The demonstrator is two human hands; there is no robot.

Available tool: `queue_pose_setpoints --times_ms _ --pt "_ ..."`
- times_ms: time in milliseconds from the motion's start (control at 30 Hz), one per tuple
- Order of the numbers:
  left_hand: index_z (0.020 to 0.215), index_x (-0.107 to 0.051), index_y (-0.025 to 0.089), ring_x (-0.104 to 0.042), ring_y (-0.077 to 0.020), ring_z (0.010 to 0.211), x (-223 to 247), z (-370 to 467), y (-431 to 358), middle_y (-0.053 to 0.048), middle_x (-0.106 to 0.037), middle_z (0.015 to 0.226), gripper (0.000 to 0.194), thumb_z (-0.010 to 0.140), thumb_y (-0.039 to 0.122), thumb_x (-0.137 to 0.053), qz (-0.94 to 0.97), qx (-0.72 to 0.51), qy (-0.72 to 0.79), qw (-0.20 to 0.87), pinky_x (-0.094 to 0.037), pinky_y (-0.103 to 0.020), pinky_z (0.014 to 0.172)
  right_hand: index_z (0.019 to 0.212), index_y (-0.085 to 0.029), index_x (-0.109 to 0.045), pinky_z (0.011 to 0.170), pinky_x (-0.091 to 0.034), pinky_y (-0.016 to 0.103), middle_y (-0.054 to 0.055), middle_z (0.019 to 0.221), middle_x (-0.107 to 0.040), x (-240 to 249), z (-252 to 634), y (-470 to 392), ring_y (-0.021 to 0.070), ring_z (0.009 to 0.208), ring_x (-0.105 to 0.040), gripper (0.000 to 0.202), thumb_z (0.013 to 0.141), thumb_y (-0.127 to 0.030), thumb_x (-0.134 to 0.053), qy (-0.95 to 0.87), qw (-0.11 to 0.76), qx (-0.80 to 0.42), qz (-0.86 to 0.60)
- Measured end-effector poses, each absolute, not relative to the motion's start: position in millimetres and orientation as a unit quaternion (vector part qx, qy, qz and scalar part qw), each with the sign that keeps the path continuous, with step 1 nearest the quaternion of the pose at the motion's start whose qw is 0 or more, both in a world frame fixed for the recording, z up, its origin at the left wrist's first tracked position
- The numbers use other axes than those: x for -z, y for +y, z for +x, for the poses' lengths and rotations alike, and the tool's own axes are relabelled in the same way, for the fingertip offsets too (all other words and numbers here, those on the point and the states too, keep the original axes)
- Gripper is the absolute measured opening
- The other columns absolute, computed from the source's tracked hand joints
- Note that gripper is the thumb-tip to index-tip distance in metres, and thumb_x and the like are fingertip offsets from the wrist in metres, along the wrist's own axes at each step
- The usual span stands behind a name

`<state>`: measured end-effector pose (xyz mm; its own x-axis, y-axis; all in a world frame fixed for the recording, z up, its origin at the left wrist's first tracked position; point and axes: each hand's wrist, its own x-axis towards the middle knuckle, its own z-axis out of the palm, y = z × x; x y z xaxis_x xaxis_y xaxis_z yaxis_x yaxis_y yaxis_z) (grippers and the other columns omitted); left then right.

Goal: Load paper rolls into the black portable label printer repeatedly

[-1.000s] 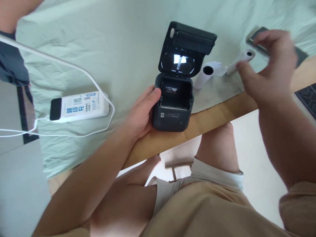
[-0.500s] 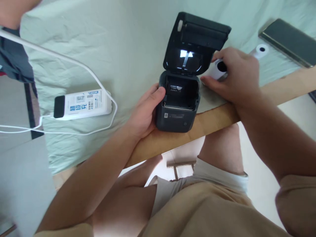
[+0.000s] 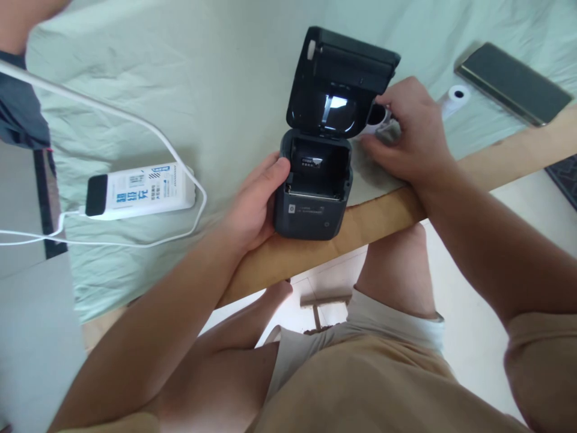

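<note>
A small black printer (image 3: 311, 213) stands at the table's front edge, its lid (image 3: 342, 84) raised and its inner compartment showing no roll. My left hand (image 3: 261, 201) grips its left side, thumb on the rim. Right of the raised lid, my right hand (image 3: 406, 129) has its thumb and fingers around a white roll (image 3: 374, 123) with a dark hollow core, partly hidden by the lid and fingers. Another, thinner white roll (image 3: 454, 101) lies just beyond my right hand.
A dark phone (image 3: 514, 81) lies at the right. On the left, a white power bank (image 3: 144, 191) has a white cable (image 3: 135, 123) looping round it. A pale green cloth (image 3: 234, 66) covers the table above its wooden edge (image 3: 306, 255). Part of a person shows at upper left.
The whole view has shifted slightly, moving most things left. The white roll in my right hand has turned somewhat and sits more behind the lid. My left hand keeps its hold on the printer.
</note>
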<state>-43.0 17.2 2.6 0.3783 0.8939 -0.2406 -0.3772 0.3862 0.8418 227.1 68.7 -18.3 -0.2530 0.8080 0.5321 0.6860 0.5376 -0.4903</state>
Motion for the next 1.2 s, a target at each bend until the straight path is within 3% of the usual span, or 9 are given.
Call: queue_pose_setpoints --times_ms 133,233,333,500,600,667,867,1067,1200 --pt "0.102 -0.071 0.02 -0.071 -0.0296 0.12 0 -43 18 -0.005 -0.079 0.106 0.024 0.099 0.042 -0.061 0.359 -0.426 0.359 0.749 -0.063 -0.039 0.094 0.124 -0.029 -0.057 0.079 -0.051 0.034 0.004 0.106 -0.064 21 229 70 0.0186 0.087 -0.059 0.056 0.074 -0.008 -0.071 -0.744 0.414 -0.111 -0.513" --pt "0.102 -0.07 0.02 -0.072 -0.0301 0.119 2 -43 18 -0.004 -0.079 0.102 0.025 0.096 0.043 -0.064 0.352 -0.428 0.366 0.748 -0.063 -0.04 0.095 0.121 -0.031 -0.056 0.074 -0.051 0.035 0.001 0.093 -0.062 25 230 71 0.0182 0.075 -0.056 0.052 0.075 -0.01 -0.068 -0.743 0.39 -0.105 -0.534" --pt "0.101 -0.07 0.018 -0.072 -0.0302 0.118 3 -44 18 -0.005 -0.078 0.1 0.024 0.095 0.041 -0.065 0.348 -0.429 0.37 0.747 -0.062 -0.04 0.096 0.12 -0.031 -0.058 0.073 -0.051 0.038 0.002 0.094 -0.063 29 232 75 0.0193 0.074 -0.056 0.048 0.077 -0.014 -0.068 -0.766 0.37 -0.08 -0.52" --pt "0.101 -0.069 0.019 -0.075 -0.03 0.111 5 -44 18 -0.005 -0.076 0.097 0.028 0.094 0.046 -0.067 0.354 -0.437 0.364 0.742 -0.063 -0.04 0.091 0.128 -0.032 -0.054 0.066 -0.051 0.033 0.005 0.106 -0.061 24 233 69 0.0169 0.077 -0.058 0.052 0.081 -0.032 -0.076 -0.718 0.466 -0.069 -0.514" --pt "0.101 -0.069 0.019 -0.076 -0.0279 0.104 3 -43 17 -0.004 -0.076 0.092 0.025 0.095 0.043 -0.066 0.356 -0.443 0.358 0.741 -0.064 -0.037 0.084 0.121 -0.031 -0.057 0.067 -0.052 0.034 0.006 0.111 -0.06 4 222 46 0.0194 0.087 -0.062 0.044 0.084 -0.046 -0.075 -0.7 0.551 -0.003 -0.454" --pt "0.101 -0.068 0.018 -0.076 -0.0269 0.101 1 -42 16 -0.004 -0.076 0.09 0.021 0.095 0.038 -0.068 0.361 -0.447 0.351 0.74 -0.064 -0.037 0.083 0.117 -0.031 -0.06 0.069 -0.053 0.036 0.005 0.112 -0.064 -11 205 28 0.0207 0.089 -0.065 0.04 0.084 -0.049 -0.075 -0.721 0.558 0.026 -0.409" --pt "0.102 -0.068 0.018 -0.074 -0.0273 0.11 -4 -42 15 -0.006 -0.077 0.096 0.018 0.095 0.034 -0.069 0.355 -0.449 0.354 0.74 -0.063 -0.04 0.094 0.092 -0.03 -0.063 0.083 -0.054 0.046 -0.002 0.096 -0.079 -24 156 17 0.0224 0.086 -0.074 0.005 0.093 -0.029 -0.068 -0.82 0.346 -0.003 -0.456" --pt "0.099 -0.067 0.017 -0.073 -0.0272 0.112 -3 -39 16 -0.006 -0.076 0.096 0.017 0.093 0.034 -0.067 0.358 -0.446 0.368 0.733 -0.061 -0.038 0.094 0.084 -0.027 -0.062 0.075 -0.049 0.042 -0.003 0.085 -0.076 -19 150 15 0.0219 0.081 -0.073 0.012 0.091 -0.018 -0.063 -0.809 0.414 0.045 -0.415" --pt "0.099 -0.065 0.018 -0.073 -0.0262 0.109 -2 -41 16 -0.005 -0.074 0.093 0.022 0.092 0.038 -0.067 0.373 -0.444 0.348 0.737 -0.06 -0.037 0.091 0.083 -0.027 -0.065 0.076 -0.049 0.039 -0.003 0.083 -0.074 -14 141 -2 0.0198 0.082 -0.071 0.013 0.094 -0.02 -0.062 -0.799 0.459 0.061 -0.384"
